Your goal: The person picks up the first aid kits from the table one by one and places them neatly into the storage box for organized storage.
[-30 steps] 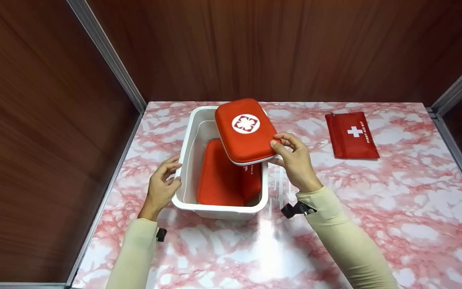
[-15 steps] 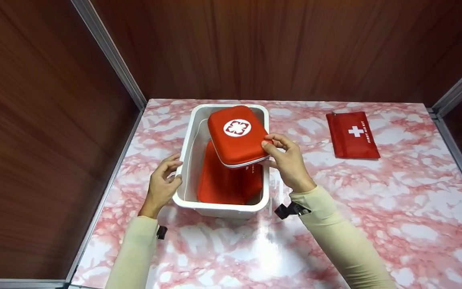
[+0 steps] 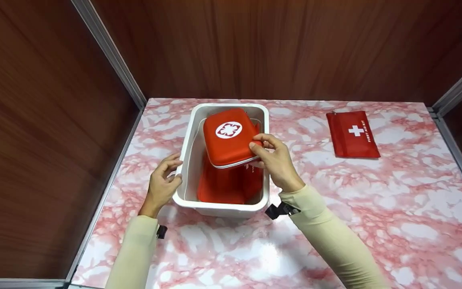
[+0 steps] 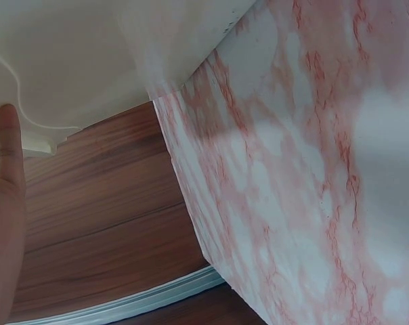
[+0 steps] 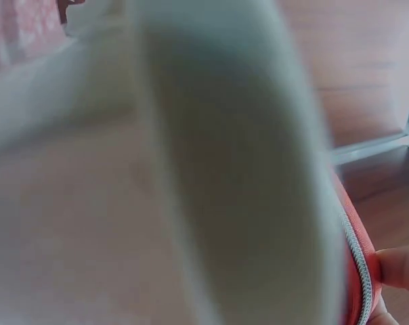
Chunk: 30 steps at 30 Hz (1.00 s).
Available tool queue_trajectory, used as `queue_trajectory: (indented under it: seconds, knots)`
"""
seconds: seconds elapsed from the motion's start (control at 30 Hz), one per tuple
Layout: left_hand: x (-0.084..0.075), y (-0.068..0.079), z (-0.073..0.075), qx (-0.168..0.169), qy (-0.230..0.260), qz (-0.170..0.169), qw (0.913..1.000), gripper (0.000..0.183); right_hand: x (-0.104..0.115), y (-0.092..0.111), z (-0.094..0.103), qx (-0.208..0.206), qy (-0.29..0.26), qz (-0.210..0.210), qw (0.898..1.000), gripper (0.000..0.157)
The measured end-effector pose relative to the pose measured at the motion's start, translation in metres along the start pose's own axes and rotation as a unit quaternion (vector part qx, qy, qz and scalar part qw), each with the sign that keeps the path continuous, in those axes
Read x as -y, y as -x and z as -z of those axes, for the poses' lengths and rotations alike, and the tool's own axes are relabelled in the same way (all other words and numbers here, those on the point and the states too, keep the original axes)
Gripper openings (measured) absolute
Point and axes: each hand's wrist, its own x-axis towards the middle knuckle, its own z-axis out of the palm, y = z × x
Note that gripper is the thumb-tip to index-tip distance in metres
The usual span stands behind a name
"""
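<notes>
My right hand (image 3: 277, 162) pinches the near right corner of a red zippered first aid case (image 3: 229, 138), thumb on top and fingers at its edge. A white emblem marks its lid. The case is tilted inside the mouth of a white plastic bin (image 3: 223, 206), above red first aid pouches (image 3: 219, 188) at the bottom, partly hidden. In the right wrist view, the case's zipper (image 5: 357, 267) shows beside my fingertips, while a blurred pale bin rim covers much of the picture. My left hand (image 3: 163, 182) touches the bin's left side at the rim, a straight finger (image 4: 8, 142) against the outer wall.
A flat red first aid pouch (image 3: 353, 136) with a white cross lies on the pink marbled table (image 3: 375, 208) to the right. Dark wood panels (image 3: 279, 48) stand behind and at the left, with a metal strip (image 3: 110, 52) at the corner.
My right hand has moved left and lowered the case from over the bin's right rim into its mouth, tilting it more. My left hand has stayed at the rim.
</notes>
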Motion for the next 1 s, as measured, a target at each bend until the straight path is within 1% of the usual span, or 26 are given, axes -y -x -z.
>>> queue_trajectory:
  seconds: [0.1, 0.27, 0.43, 0.67, 0.83, 1.0]
  knots:
    - [0.000, 0.000, 0.000, -0.003, 0.006, -0.004, 1.0000, 0.035, -0.001, 0.001, -0.004, 0.017, -0.002, -0.003, 1.000, 0.024]
    - [0.000, 0.000, -0.001, 0.000, 0.011, -0.004, 0.9999, 0.034, -0.003, 0.005, -0.005, 0.039, -0.037, -0.023, 0.998, 0.019]
    - [0.000, 0.000, -0.001, 0.002, 0.013, -0.002, 0.9999, 0.034, -0.002, 0.005, 0.000, 0.038, -0.040, -0.025, 0.998, 0.020]
    - [-0.001, 0.000, -0.001, -0.001, 0.015, -0.003, 0.9999, 0.034, 0.002, -0.001, 0.010, 0.034, -0.051, -0.021, 0.998, 0.019]
    - [0.000, 0.000, -0.001, -0.004, 0.012, -0.001, 0.9999, 0.034, 0.005, -0.005, 0.022, 0.026, -0.046, -0.019, 0.998, 0.021]
    - [0.000, 0.000, 0.000, -0.002, 0.007, -0.006, 1.0000, 0.033, 0.005, -0.014, 0.037, 0.016, -0.041, -0.015, 0.999, 0.022]
